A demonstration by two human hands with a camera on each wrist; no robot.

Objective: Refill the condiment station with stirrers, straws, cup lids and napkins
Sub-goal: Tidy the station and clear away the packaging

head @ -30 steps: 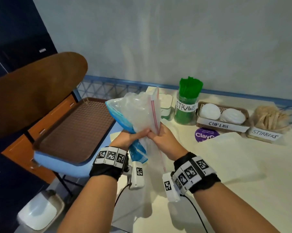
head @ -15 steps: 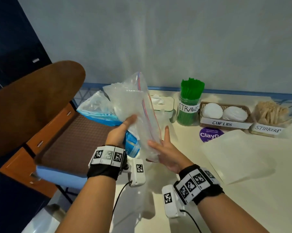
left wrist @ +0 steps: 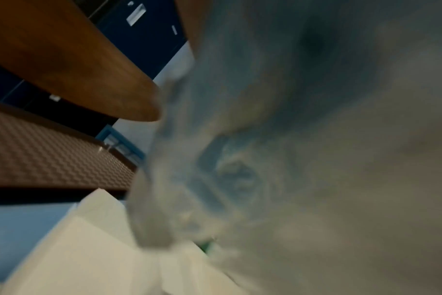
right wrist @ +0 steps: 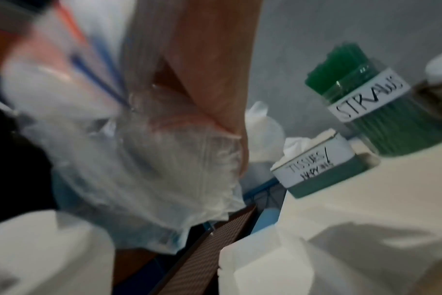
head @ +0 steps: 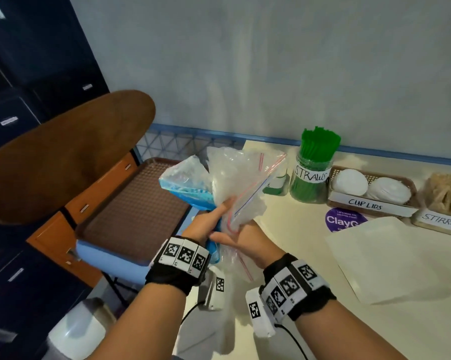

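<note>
Over the table's left edge my left hand [head: 210, 224] grips a crumpled bundle of clear zip bags [head: 236, 178] and a blue plastic pack [head: 184, 188]. My right hand [head: 241, 241] lies palm up under the bundle, and the right wrist view shows its fingers [right wrist: 209, 59] straight against the clear bags [right wrist: 149, 159]. Blurred bag plastic [left wrist: 290, 159] fills the left wrist view. On the table's far side stand a tissue/napkin box [right wrist: 318, 165], a jar of green straws [head: 313, 172], a cup-lid basket [head: 336, 201] and a box of wooden stirrers [head: 446, 196].
A brown mesh tray [head: 136, 209] lies on a blue chair seat left of the table, with the chair's brown back [head: 63, 157] behind it. A white paper sheet [head: 390, 258] and a purple sticker [head: 342, 220] lie on the cream table [head: 310, 255]. Dark cabinets stand at the far left.
The bags have come down from their raised position half a second ago. My right hand, then spread open beside them, now presses up under the bundle against my left hand.
</note>
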